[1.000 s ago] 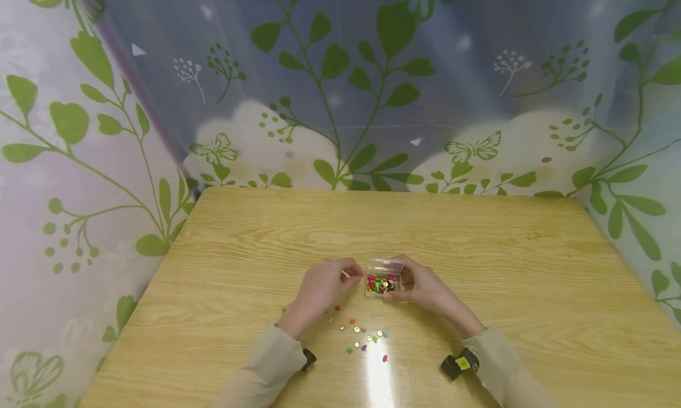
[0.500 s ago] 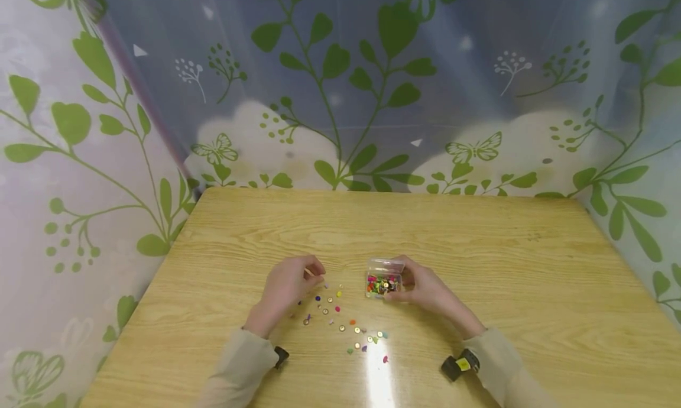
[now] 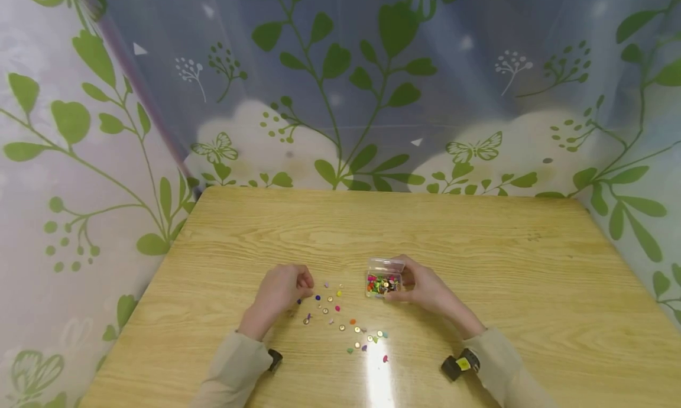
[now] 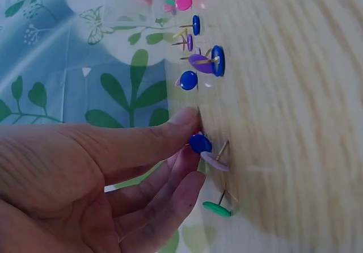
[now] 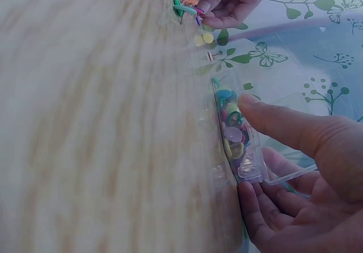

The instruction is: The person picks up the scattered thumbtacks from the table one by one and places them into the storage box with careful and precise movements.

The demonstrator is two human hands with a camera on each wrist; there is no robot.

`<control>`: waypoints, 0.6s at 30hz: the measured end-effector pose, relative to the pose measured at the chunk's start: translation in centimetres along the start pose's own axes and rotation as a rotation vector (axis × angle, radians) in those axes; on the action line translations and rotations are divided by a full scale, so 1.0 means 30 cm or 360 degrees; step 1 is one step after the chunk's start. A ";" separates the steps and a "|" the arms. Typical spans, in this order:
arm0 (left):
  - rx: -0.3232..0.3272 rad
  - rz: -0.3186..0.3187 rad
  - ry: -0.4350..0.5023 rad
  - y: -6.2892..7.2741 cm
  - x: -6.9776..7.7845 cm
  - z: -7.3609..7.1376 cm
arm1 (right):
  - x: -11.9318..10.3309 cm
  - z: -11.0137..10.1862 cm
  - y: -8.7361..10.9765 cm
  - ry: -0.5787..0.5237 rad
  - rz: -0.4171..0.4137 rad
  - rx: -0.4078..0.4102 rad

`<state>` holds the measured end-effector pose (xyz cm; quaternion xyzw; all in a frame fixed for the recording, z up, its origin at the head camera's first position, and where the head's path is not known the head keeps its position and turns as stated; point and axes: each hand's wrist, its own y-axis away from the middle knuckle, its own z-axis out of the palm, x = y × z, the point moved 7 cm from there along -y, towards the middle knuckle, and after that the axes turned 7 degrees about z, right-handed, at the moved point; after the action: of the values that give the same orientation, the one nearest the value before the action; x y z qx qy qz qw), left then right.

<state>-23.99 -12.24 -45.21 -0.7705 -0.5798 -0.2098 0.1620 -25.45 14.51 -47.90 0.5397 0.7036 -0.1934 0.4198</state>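
Observation:
My left hand (image 3: 279, 290) is low over the table at the left edge of the scattered thumbtacks (image 3: 326, 311). In the left wrist view its thumb and fingers stand slightly apart around a blue thumbtack (image 4: 199, 143); whether they touch it is unclear. A lilac thumbtack (image 4: 215, 161) and a green thumbtack (image 4: 217, 209) lie close by. My right hand (image 3: 422, 287) grips a small clear plastic box (image 3: 367, 291) between thumb and fingers. Its hinged lid (image 3: 385, 265) is raised. Colourful thumbtacks (image 3: 384, 284) fill the box, which rests on the table.
The wooden table (image 3: 479, 236) bears several more loose thumbtacks (image 3: 369, 339) between the hands, some with their pins up. A patterned curtain (image 3: 340, 100) hangs behind and beside the table. Both wrists wear a small black camera (image 3: 451, 368).
My left hand has moved left from beside the box to the far side of the loose thumbtacks and lowered there, uncovering several of them. The right hand and box have stayed put.

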 end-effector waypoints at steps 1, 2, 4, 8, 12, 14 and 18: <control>0.0003 -0.0001 0.0006 0.000 0.000 -0.002 | 0.000 0.000 0.000 0.0003 0.0000 0.0002; 0.0007 -0.0002 0.0010 -0.002 -0.001 -0.003 | -0.001 0.000 0.000 0.0006 0.0001 0.0004; 0.0015 0.0003 0.0015 -0.004 -0.001 -0.005 | 0.000 -0.001 -0.001 0.0012 0.0007 0.0008; 0.0036 0.0004 0.0024 -0.008 -0.002 -0.008 | 0.002 -0.001 -0.001 0.0013 0.0024 0.0007; 0.0070 0.0002 0.0020 -0.012 0.003 -0.010 | 0.004 -0.001 -0.001 0.0011 0.0035 0.0002; 0.0106 0.0039 0.0007 -0.016 0.016 -0.012 | 0.004 -0.001 -0.002 0.0011 0.0035 0.0004; 0.0152 0.0130 0.0042 -0.032 0.053 -0.002 | 0.005 -0.002 -0.001 0.0008 0.0031 0.0009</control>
<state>-24.52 -10.70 -44.35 -0.7820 -0.5550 -0.1851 0.2147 -25.53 14.63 -47.99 0.5482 0.6989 -0.1900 0.4182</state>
